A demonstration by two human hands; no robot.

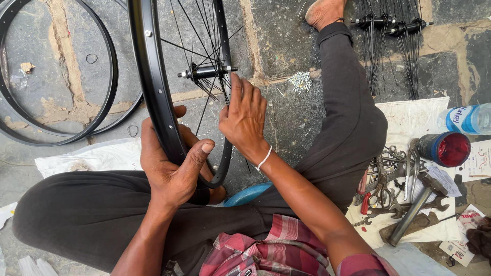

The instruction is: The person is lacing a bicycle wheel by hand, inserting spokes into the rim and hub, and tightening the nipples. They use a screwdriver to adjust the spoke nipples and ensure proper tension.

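Observation:
A black bicycle wheel rim (pixel 151 76) stands upright in front of me, with thin spokes running to a hub (pixel 207 71). My left hand (pixel 171 166) is wrapped around the lower part of the rim, thumb across its inner face. My right hand (pixel 244 118) lies flat against the spokes just below the hub, fingers together and pointing up; what the fingertips pinch is hidden. I sit cross-legged in dark trousers on a stone floor.
Two bare black rims (pixel 105 76) lie on the floor at left. Hubs with spoke bundles (pixel 388 23) lie top right. A cloth (pixel 409 122) at right holds wrenches, a hammer (pixel 417 207), a red-capped can (pixel 446 149) and a water bottle (pixel 468 118). Small nipples (pixel 300 81) are piled near the hub.

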